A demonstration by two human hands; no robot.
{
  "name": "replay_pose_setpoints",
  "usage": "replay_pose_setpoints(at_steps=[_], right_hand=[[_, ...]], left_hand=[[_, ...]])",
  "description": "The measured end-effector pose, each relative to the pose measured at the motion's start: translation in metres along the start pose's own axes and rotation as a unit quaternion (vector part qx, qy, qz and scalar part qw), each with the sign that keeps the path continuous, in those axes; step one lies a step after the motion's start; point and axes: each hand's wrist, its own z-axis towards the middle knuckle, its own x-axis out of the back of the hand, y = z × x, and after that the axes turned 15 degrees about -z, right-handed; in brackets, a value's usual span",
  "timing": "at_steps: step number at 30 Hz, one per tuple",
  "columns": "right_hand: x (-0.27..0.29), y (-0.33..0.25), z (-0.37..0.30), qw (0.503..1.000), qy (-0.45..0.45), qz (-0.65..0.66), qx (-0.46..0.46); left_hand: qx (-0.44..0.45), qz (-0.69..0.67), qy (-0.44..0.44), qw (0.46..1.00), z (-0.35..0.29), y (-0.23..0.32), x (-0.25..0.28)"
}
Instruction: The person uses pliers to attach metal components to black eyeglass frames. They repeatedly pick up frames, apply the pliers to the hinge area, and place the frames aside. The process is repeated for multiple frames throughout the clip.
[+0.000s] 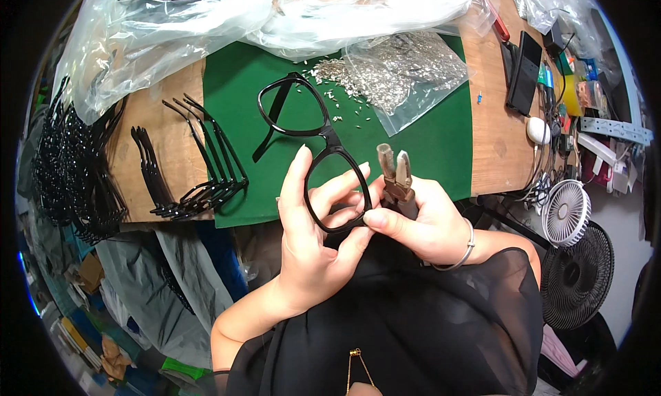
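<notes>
A black eyeglass frame [331, 140] is tilted above the near edge of the green mat [441, 155]. One temple arm folds out behind its far rim. My left hand [310, 262] grips the near rim, its thumb at the bottom and other fingers behind and beside it. In my right hand [437, 224] is a pair of pliers [398, 182] with worn metal jaws pointing away from me. The right thumb and a finger also pinch the frame's near end, close to the left thumb. What lies between those fingertips is hidden.
Small silvery metal pieces [332, 72] spill beside a clear bag [413, 72] of them. Black temple arms [220, 155] lie on the left, with a large bundle [76, 162] beyond. Plastic sheeting [186, 24] covers the back. A phone [525, 72], cables and white fan [564, 213] are right.
</notes>
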Motion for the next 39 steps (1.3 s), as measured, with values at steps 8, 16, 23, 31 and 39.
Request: replay_pose_setpoints(at_steps=[8,16,23,31,39], right_hand=[[-0.006,-0.005,0.004,1.0,0.003,0.005,0.004],[-0.003,0.004,-0.002,0.987,0.039,-0.127,0.086],[-0.006,0.005,0.0,0.999,0.018,0.046,0.007],[-0.007,-0.004,0.002,0.999,0.0,0.053,0.0],[0.013,-0.007,-0.001,0.992,-0.058,-0.109,0.032]], left_hand=[[-0.029,0.04,0.0,0.999,-0.001,-0.002,0.004],[-0.03,0.021,0.014,0.999,0.001,-0.003,-0.001],[-0.071,0.049,0.0,0.996,-0.001,-0.01,-0.002],[-0.021,-0.033,0.012,0.999,0.001,-0.002,0.001],[0.001,-0.073,-0.005,0.997,-0.003,0.009,0.013]])
